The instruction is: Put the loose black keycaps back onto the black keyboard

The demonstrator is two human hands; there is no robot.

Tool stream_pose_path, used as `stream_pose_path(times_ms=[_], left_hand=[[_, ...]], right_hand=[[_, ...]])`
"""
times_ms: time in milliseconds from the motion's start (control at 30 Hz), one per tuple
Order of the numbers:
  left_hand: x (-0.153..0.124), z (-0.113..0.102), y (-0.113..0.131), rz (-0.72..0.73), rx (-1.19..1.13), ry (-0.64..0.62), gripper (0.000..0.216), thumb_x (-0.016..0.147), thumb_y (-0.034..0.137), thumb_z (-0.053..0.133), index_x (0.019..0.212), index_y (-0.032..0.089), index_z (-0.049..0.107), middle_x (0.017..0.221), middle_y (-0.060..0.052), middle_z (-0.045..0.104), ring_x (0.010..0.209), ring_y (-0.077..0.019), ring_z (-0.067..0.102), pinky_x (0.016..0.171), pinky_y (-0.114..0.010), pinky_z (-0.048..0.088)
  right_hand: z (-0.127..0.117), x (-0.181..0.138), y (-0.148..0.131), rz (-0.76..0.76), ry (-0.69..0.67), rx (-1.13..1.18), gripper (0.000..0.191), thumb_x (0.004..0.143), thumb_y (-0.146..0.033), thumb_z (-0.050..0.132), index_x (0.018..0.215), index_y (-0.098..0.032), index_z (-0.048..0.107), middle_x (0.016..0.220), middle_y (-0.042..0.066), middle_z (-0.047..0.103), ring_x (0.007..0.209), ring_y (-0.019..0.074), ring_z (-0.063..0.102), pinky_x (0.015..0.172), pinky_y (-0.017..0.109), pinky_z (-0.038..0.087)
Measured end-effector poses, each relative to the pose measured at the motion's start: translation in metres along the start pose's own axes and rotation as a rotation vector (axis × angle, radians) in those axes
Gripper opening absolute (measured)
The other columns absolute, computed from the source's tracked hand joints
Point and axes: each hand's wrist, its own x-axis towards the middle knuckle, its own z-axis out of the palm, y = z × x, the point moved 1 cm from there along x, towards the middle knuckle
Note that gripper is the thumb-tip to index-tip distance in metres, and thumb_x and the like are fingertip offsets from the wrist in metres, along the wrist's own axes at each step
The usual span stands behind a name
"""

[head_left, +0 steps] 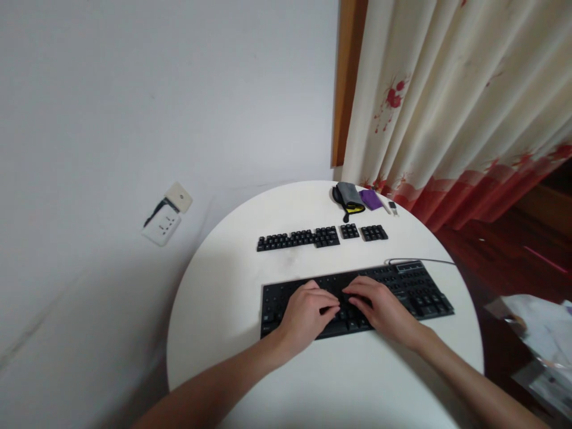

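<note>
On a round white worktop, close two-handed work at the keys of a black keyboard appears to be in hand. The keyboard lies flat, its cable leaving the far edge; capped keys show at right, apparently bare positions at left. The left hand and right hand meet over its middle, fingers curled towards thumbs; any clamped keycap cannot be told. The next move seemingly calls for precise fingertip alignment. Beyond stand three keycap groups.
</note>
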Motion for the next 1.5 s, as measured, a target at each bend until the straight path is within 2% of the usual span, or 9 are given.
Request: stream_pose_path(times_ms=[200,367,600,767,900,1233,1367,1500], left_hand=[[-0.002,0.001,0.001,0.075,0.098,0.037,0.012,0.088,0.026,0.065,0.086,0.023,0.076,0.087,-0.001,0.076,0.075,-0.0149,0.06,0.072,-0.033,0.05],[-0.005,0.006,0.001,0.096,0.136,0.061,0.018,0.092,0.027,0.06,0.086,0.022,0.076,0.088,-0.001,0.075,0.078,-0.0165,0.057,0.072,-0.034,0.05],[-0.009,0.001,0.005,0.133,0.2,-0.016,0.021,0.095,0.028,0.054,0.097,0.021,0.074,0.096,-0.004,0.072,0.09,-0.0198,0.055,0.079,-0.037,0.05],[-0.01,-0.001,0.009,0.124,0.218,-0.046,0.021,0.095,0.027,0.053,0.099,0.02,0.072,0.098,-0.005,0.069,0.094,-0.02,0.054,0.084,-0.037,0.05],[-0.011,-0.001,0.008,0.125,0.235,-0.057,0.022,0.095,0.027,0.053,0.098,0.019,0.073,0.1,-0.006,0.067,0.096,-0.0208,0.054,0.085,-0.038,0.051],[-0.011,0.0,0.007,0.068,0.177,-0.06,0.02,0.095,0.026,0.053,0.095,0.02,0.072,0.1,-0.003,0.067,0.095,-0.0193,0.055,0.087,-0.037,0.049],[-0.007,-0.007,0.006,0.043,0.136,-0.014,0.022,0.095,0.018,0.05,0.108,0.019,0.068,0.1,-0.003,0.068,0.094,-0.0182,0.055,0.09,-0.037,0.048],[-0.005,-0.013,0.002,0.046,0.127,0.007,0.027,0.09,0.009,0.052,0.107,0.019,0.069,0.098,-0.004,0.067,0.094,-0.0184,0.055,0.088,-0.036,0.048]], right_hand=[[0.011,-0.008,0.003,-0.03,0.019,-0.027,0.014,0.09,-0.014,0.057,0.097,-0.019,0.068,0.095,0.006,0.069,0.092,0.0193,0.061,0.083,0.033,0.05],[0.013,-0.008,0.002,-0.092,0.004,-0.096,0.018,0.092,-0.014,0.054,0.097,-0.019,0.07,0.095,0.008,0.068,0.09,0.0197,0.06,0.08,0.034,0.05],[0.011,-0.01,-0.006,-0.177,-0.014,-0.3,0.022,0.094,-0.019,0.051,0.099,-0.02,0.072,0.097,0.009,0.066,0.09,0.0215,0.057,0.08,0.037,0.05],[0.012,-0.014,-0.011,-0.142,0.004,-0.35,0.023,0.095,-0.024,0.05,0.103,-0.02,0.072,0.1,0.01,0.063,0.092,0.022,0.055,0.08,0.038,0.049],[0.015,-0.016,-0.01,-0.138,0.004,-0.38,0.022,0.094,-0.023,0.05,0.095,-0.02,0.073,0.096,0.01,0.063,0.091,0.0218,0.054,0.079,0.037,0.048],[0.02,-0.018,-0.003,-0.133,0.113,-0.279,0.019,0.093,-0.021,0.053,0.091,-0.02,0.072,0.09,0.008,0.064,0.085,0.0199,0.055,0.076,0.036,0.046],[0.014,-0.017,0.001,-0.088,0.213,-0.191,0.017,0.094,-0.019,0.052,0.094,-0.019,0.069,0.088,0.007,0.064,0.084,0.0201,0.055,0.077,0.037,0.046],[0.01,-0.018,0.003,-0.066,0.238,-0.131,0.017,0.094,-0.018,0.051,0.093,-0.019,0.068,0.087,0.007,0.063,0.084,0.02,0.055,0.077,0.037,0.045]])
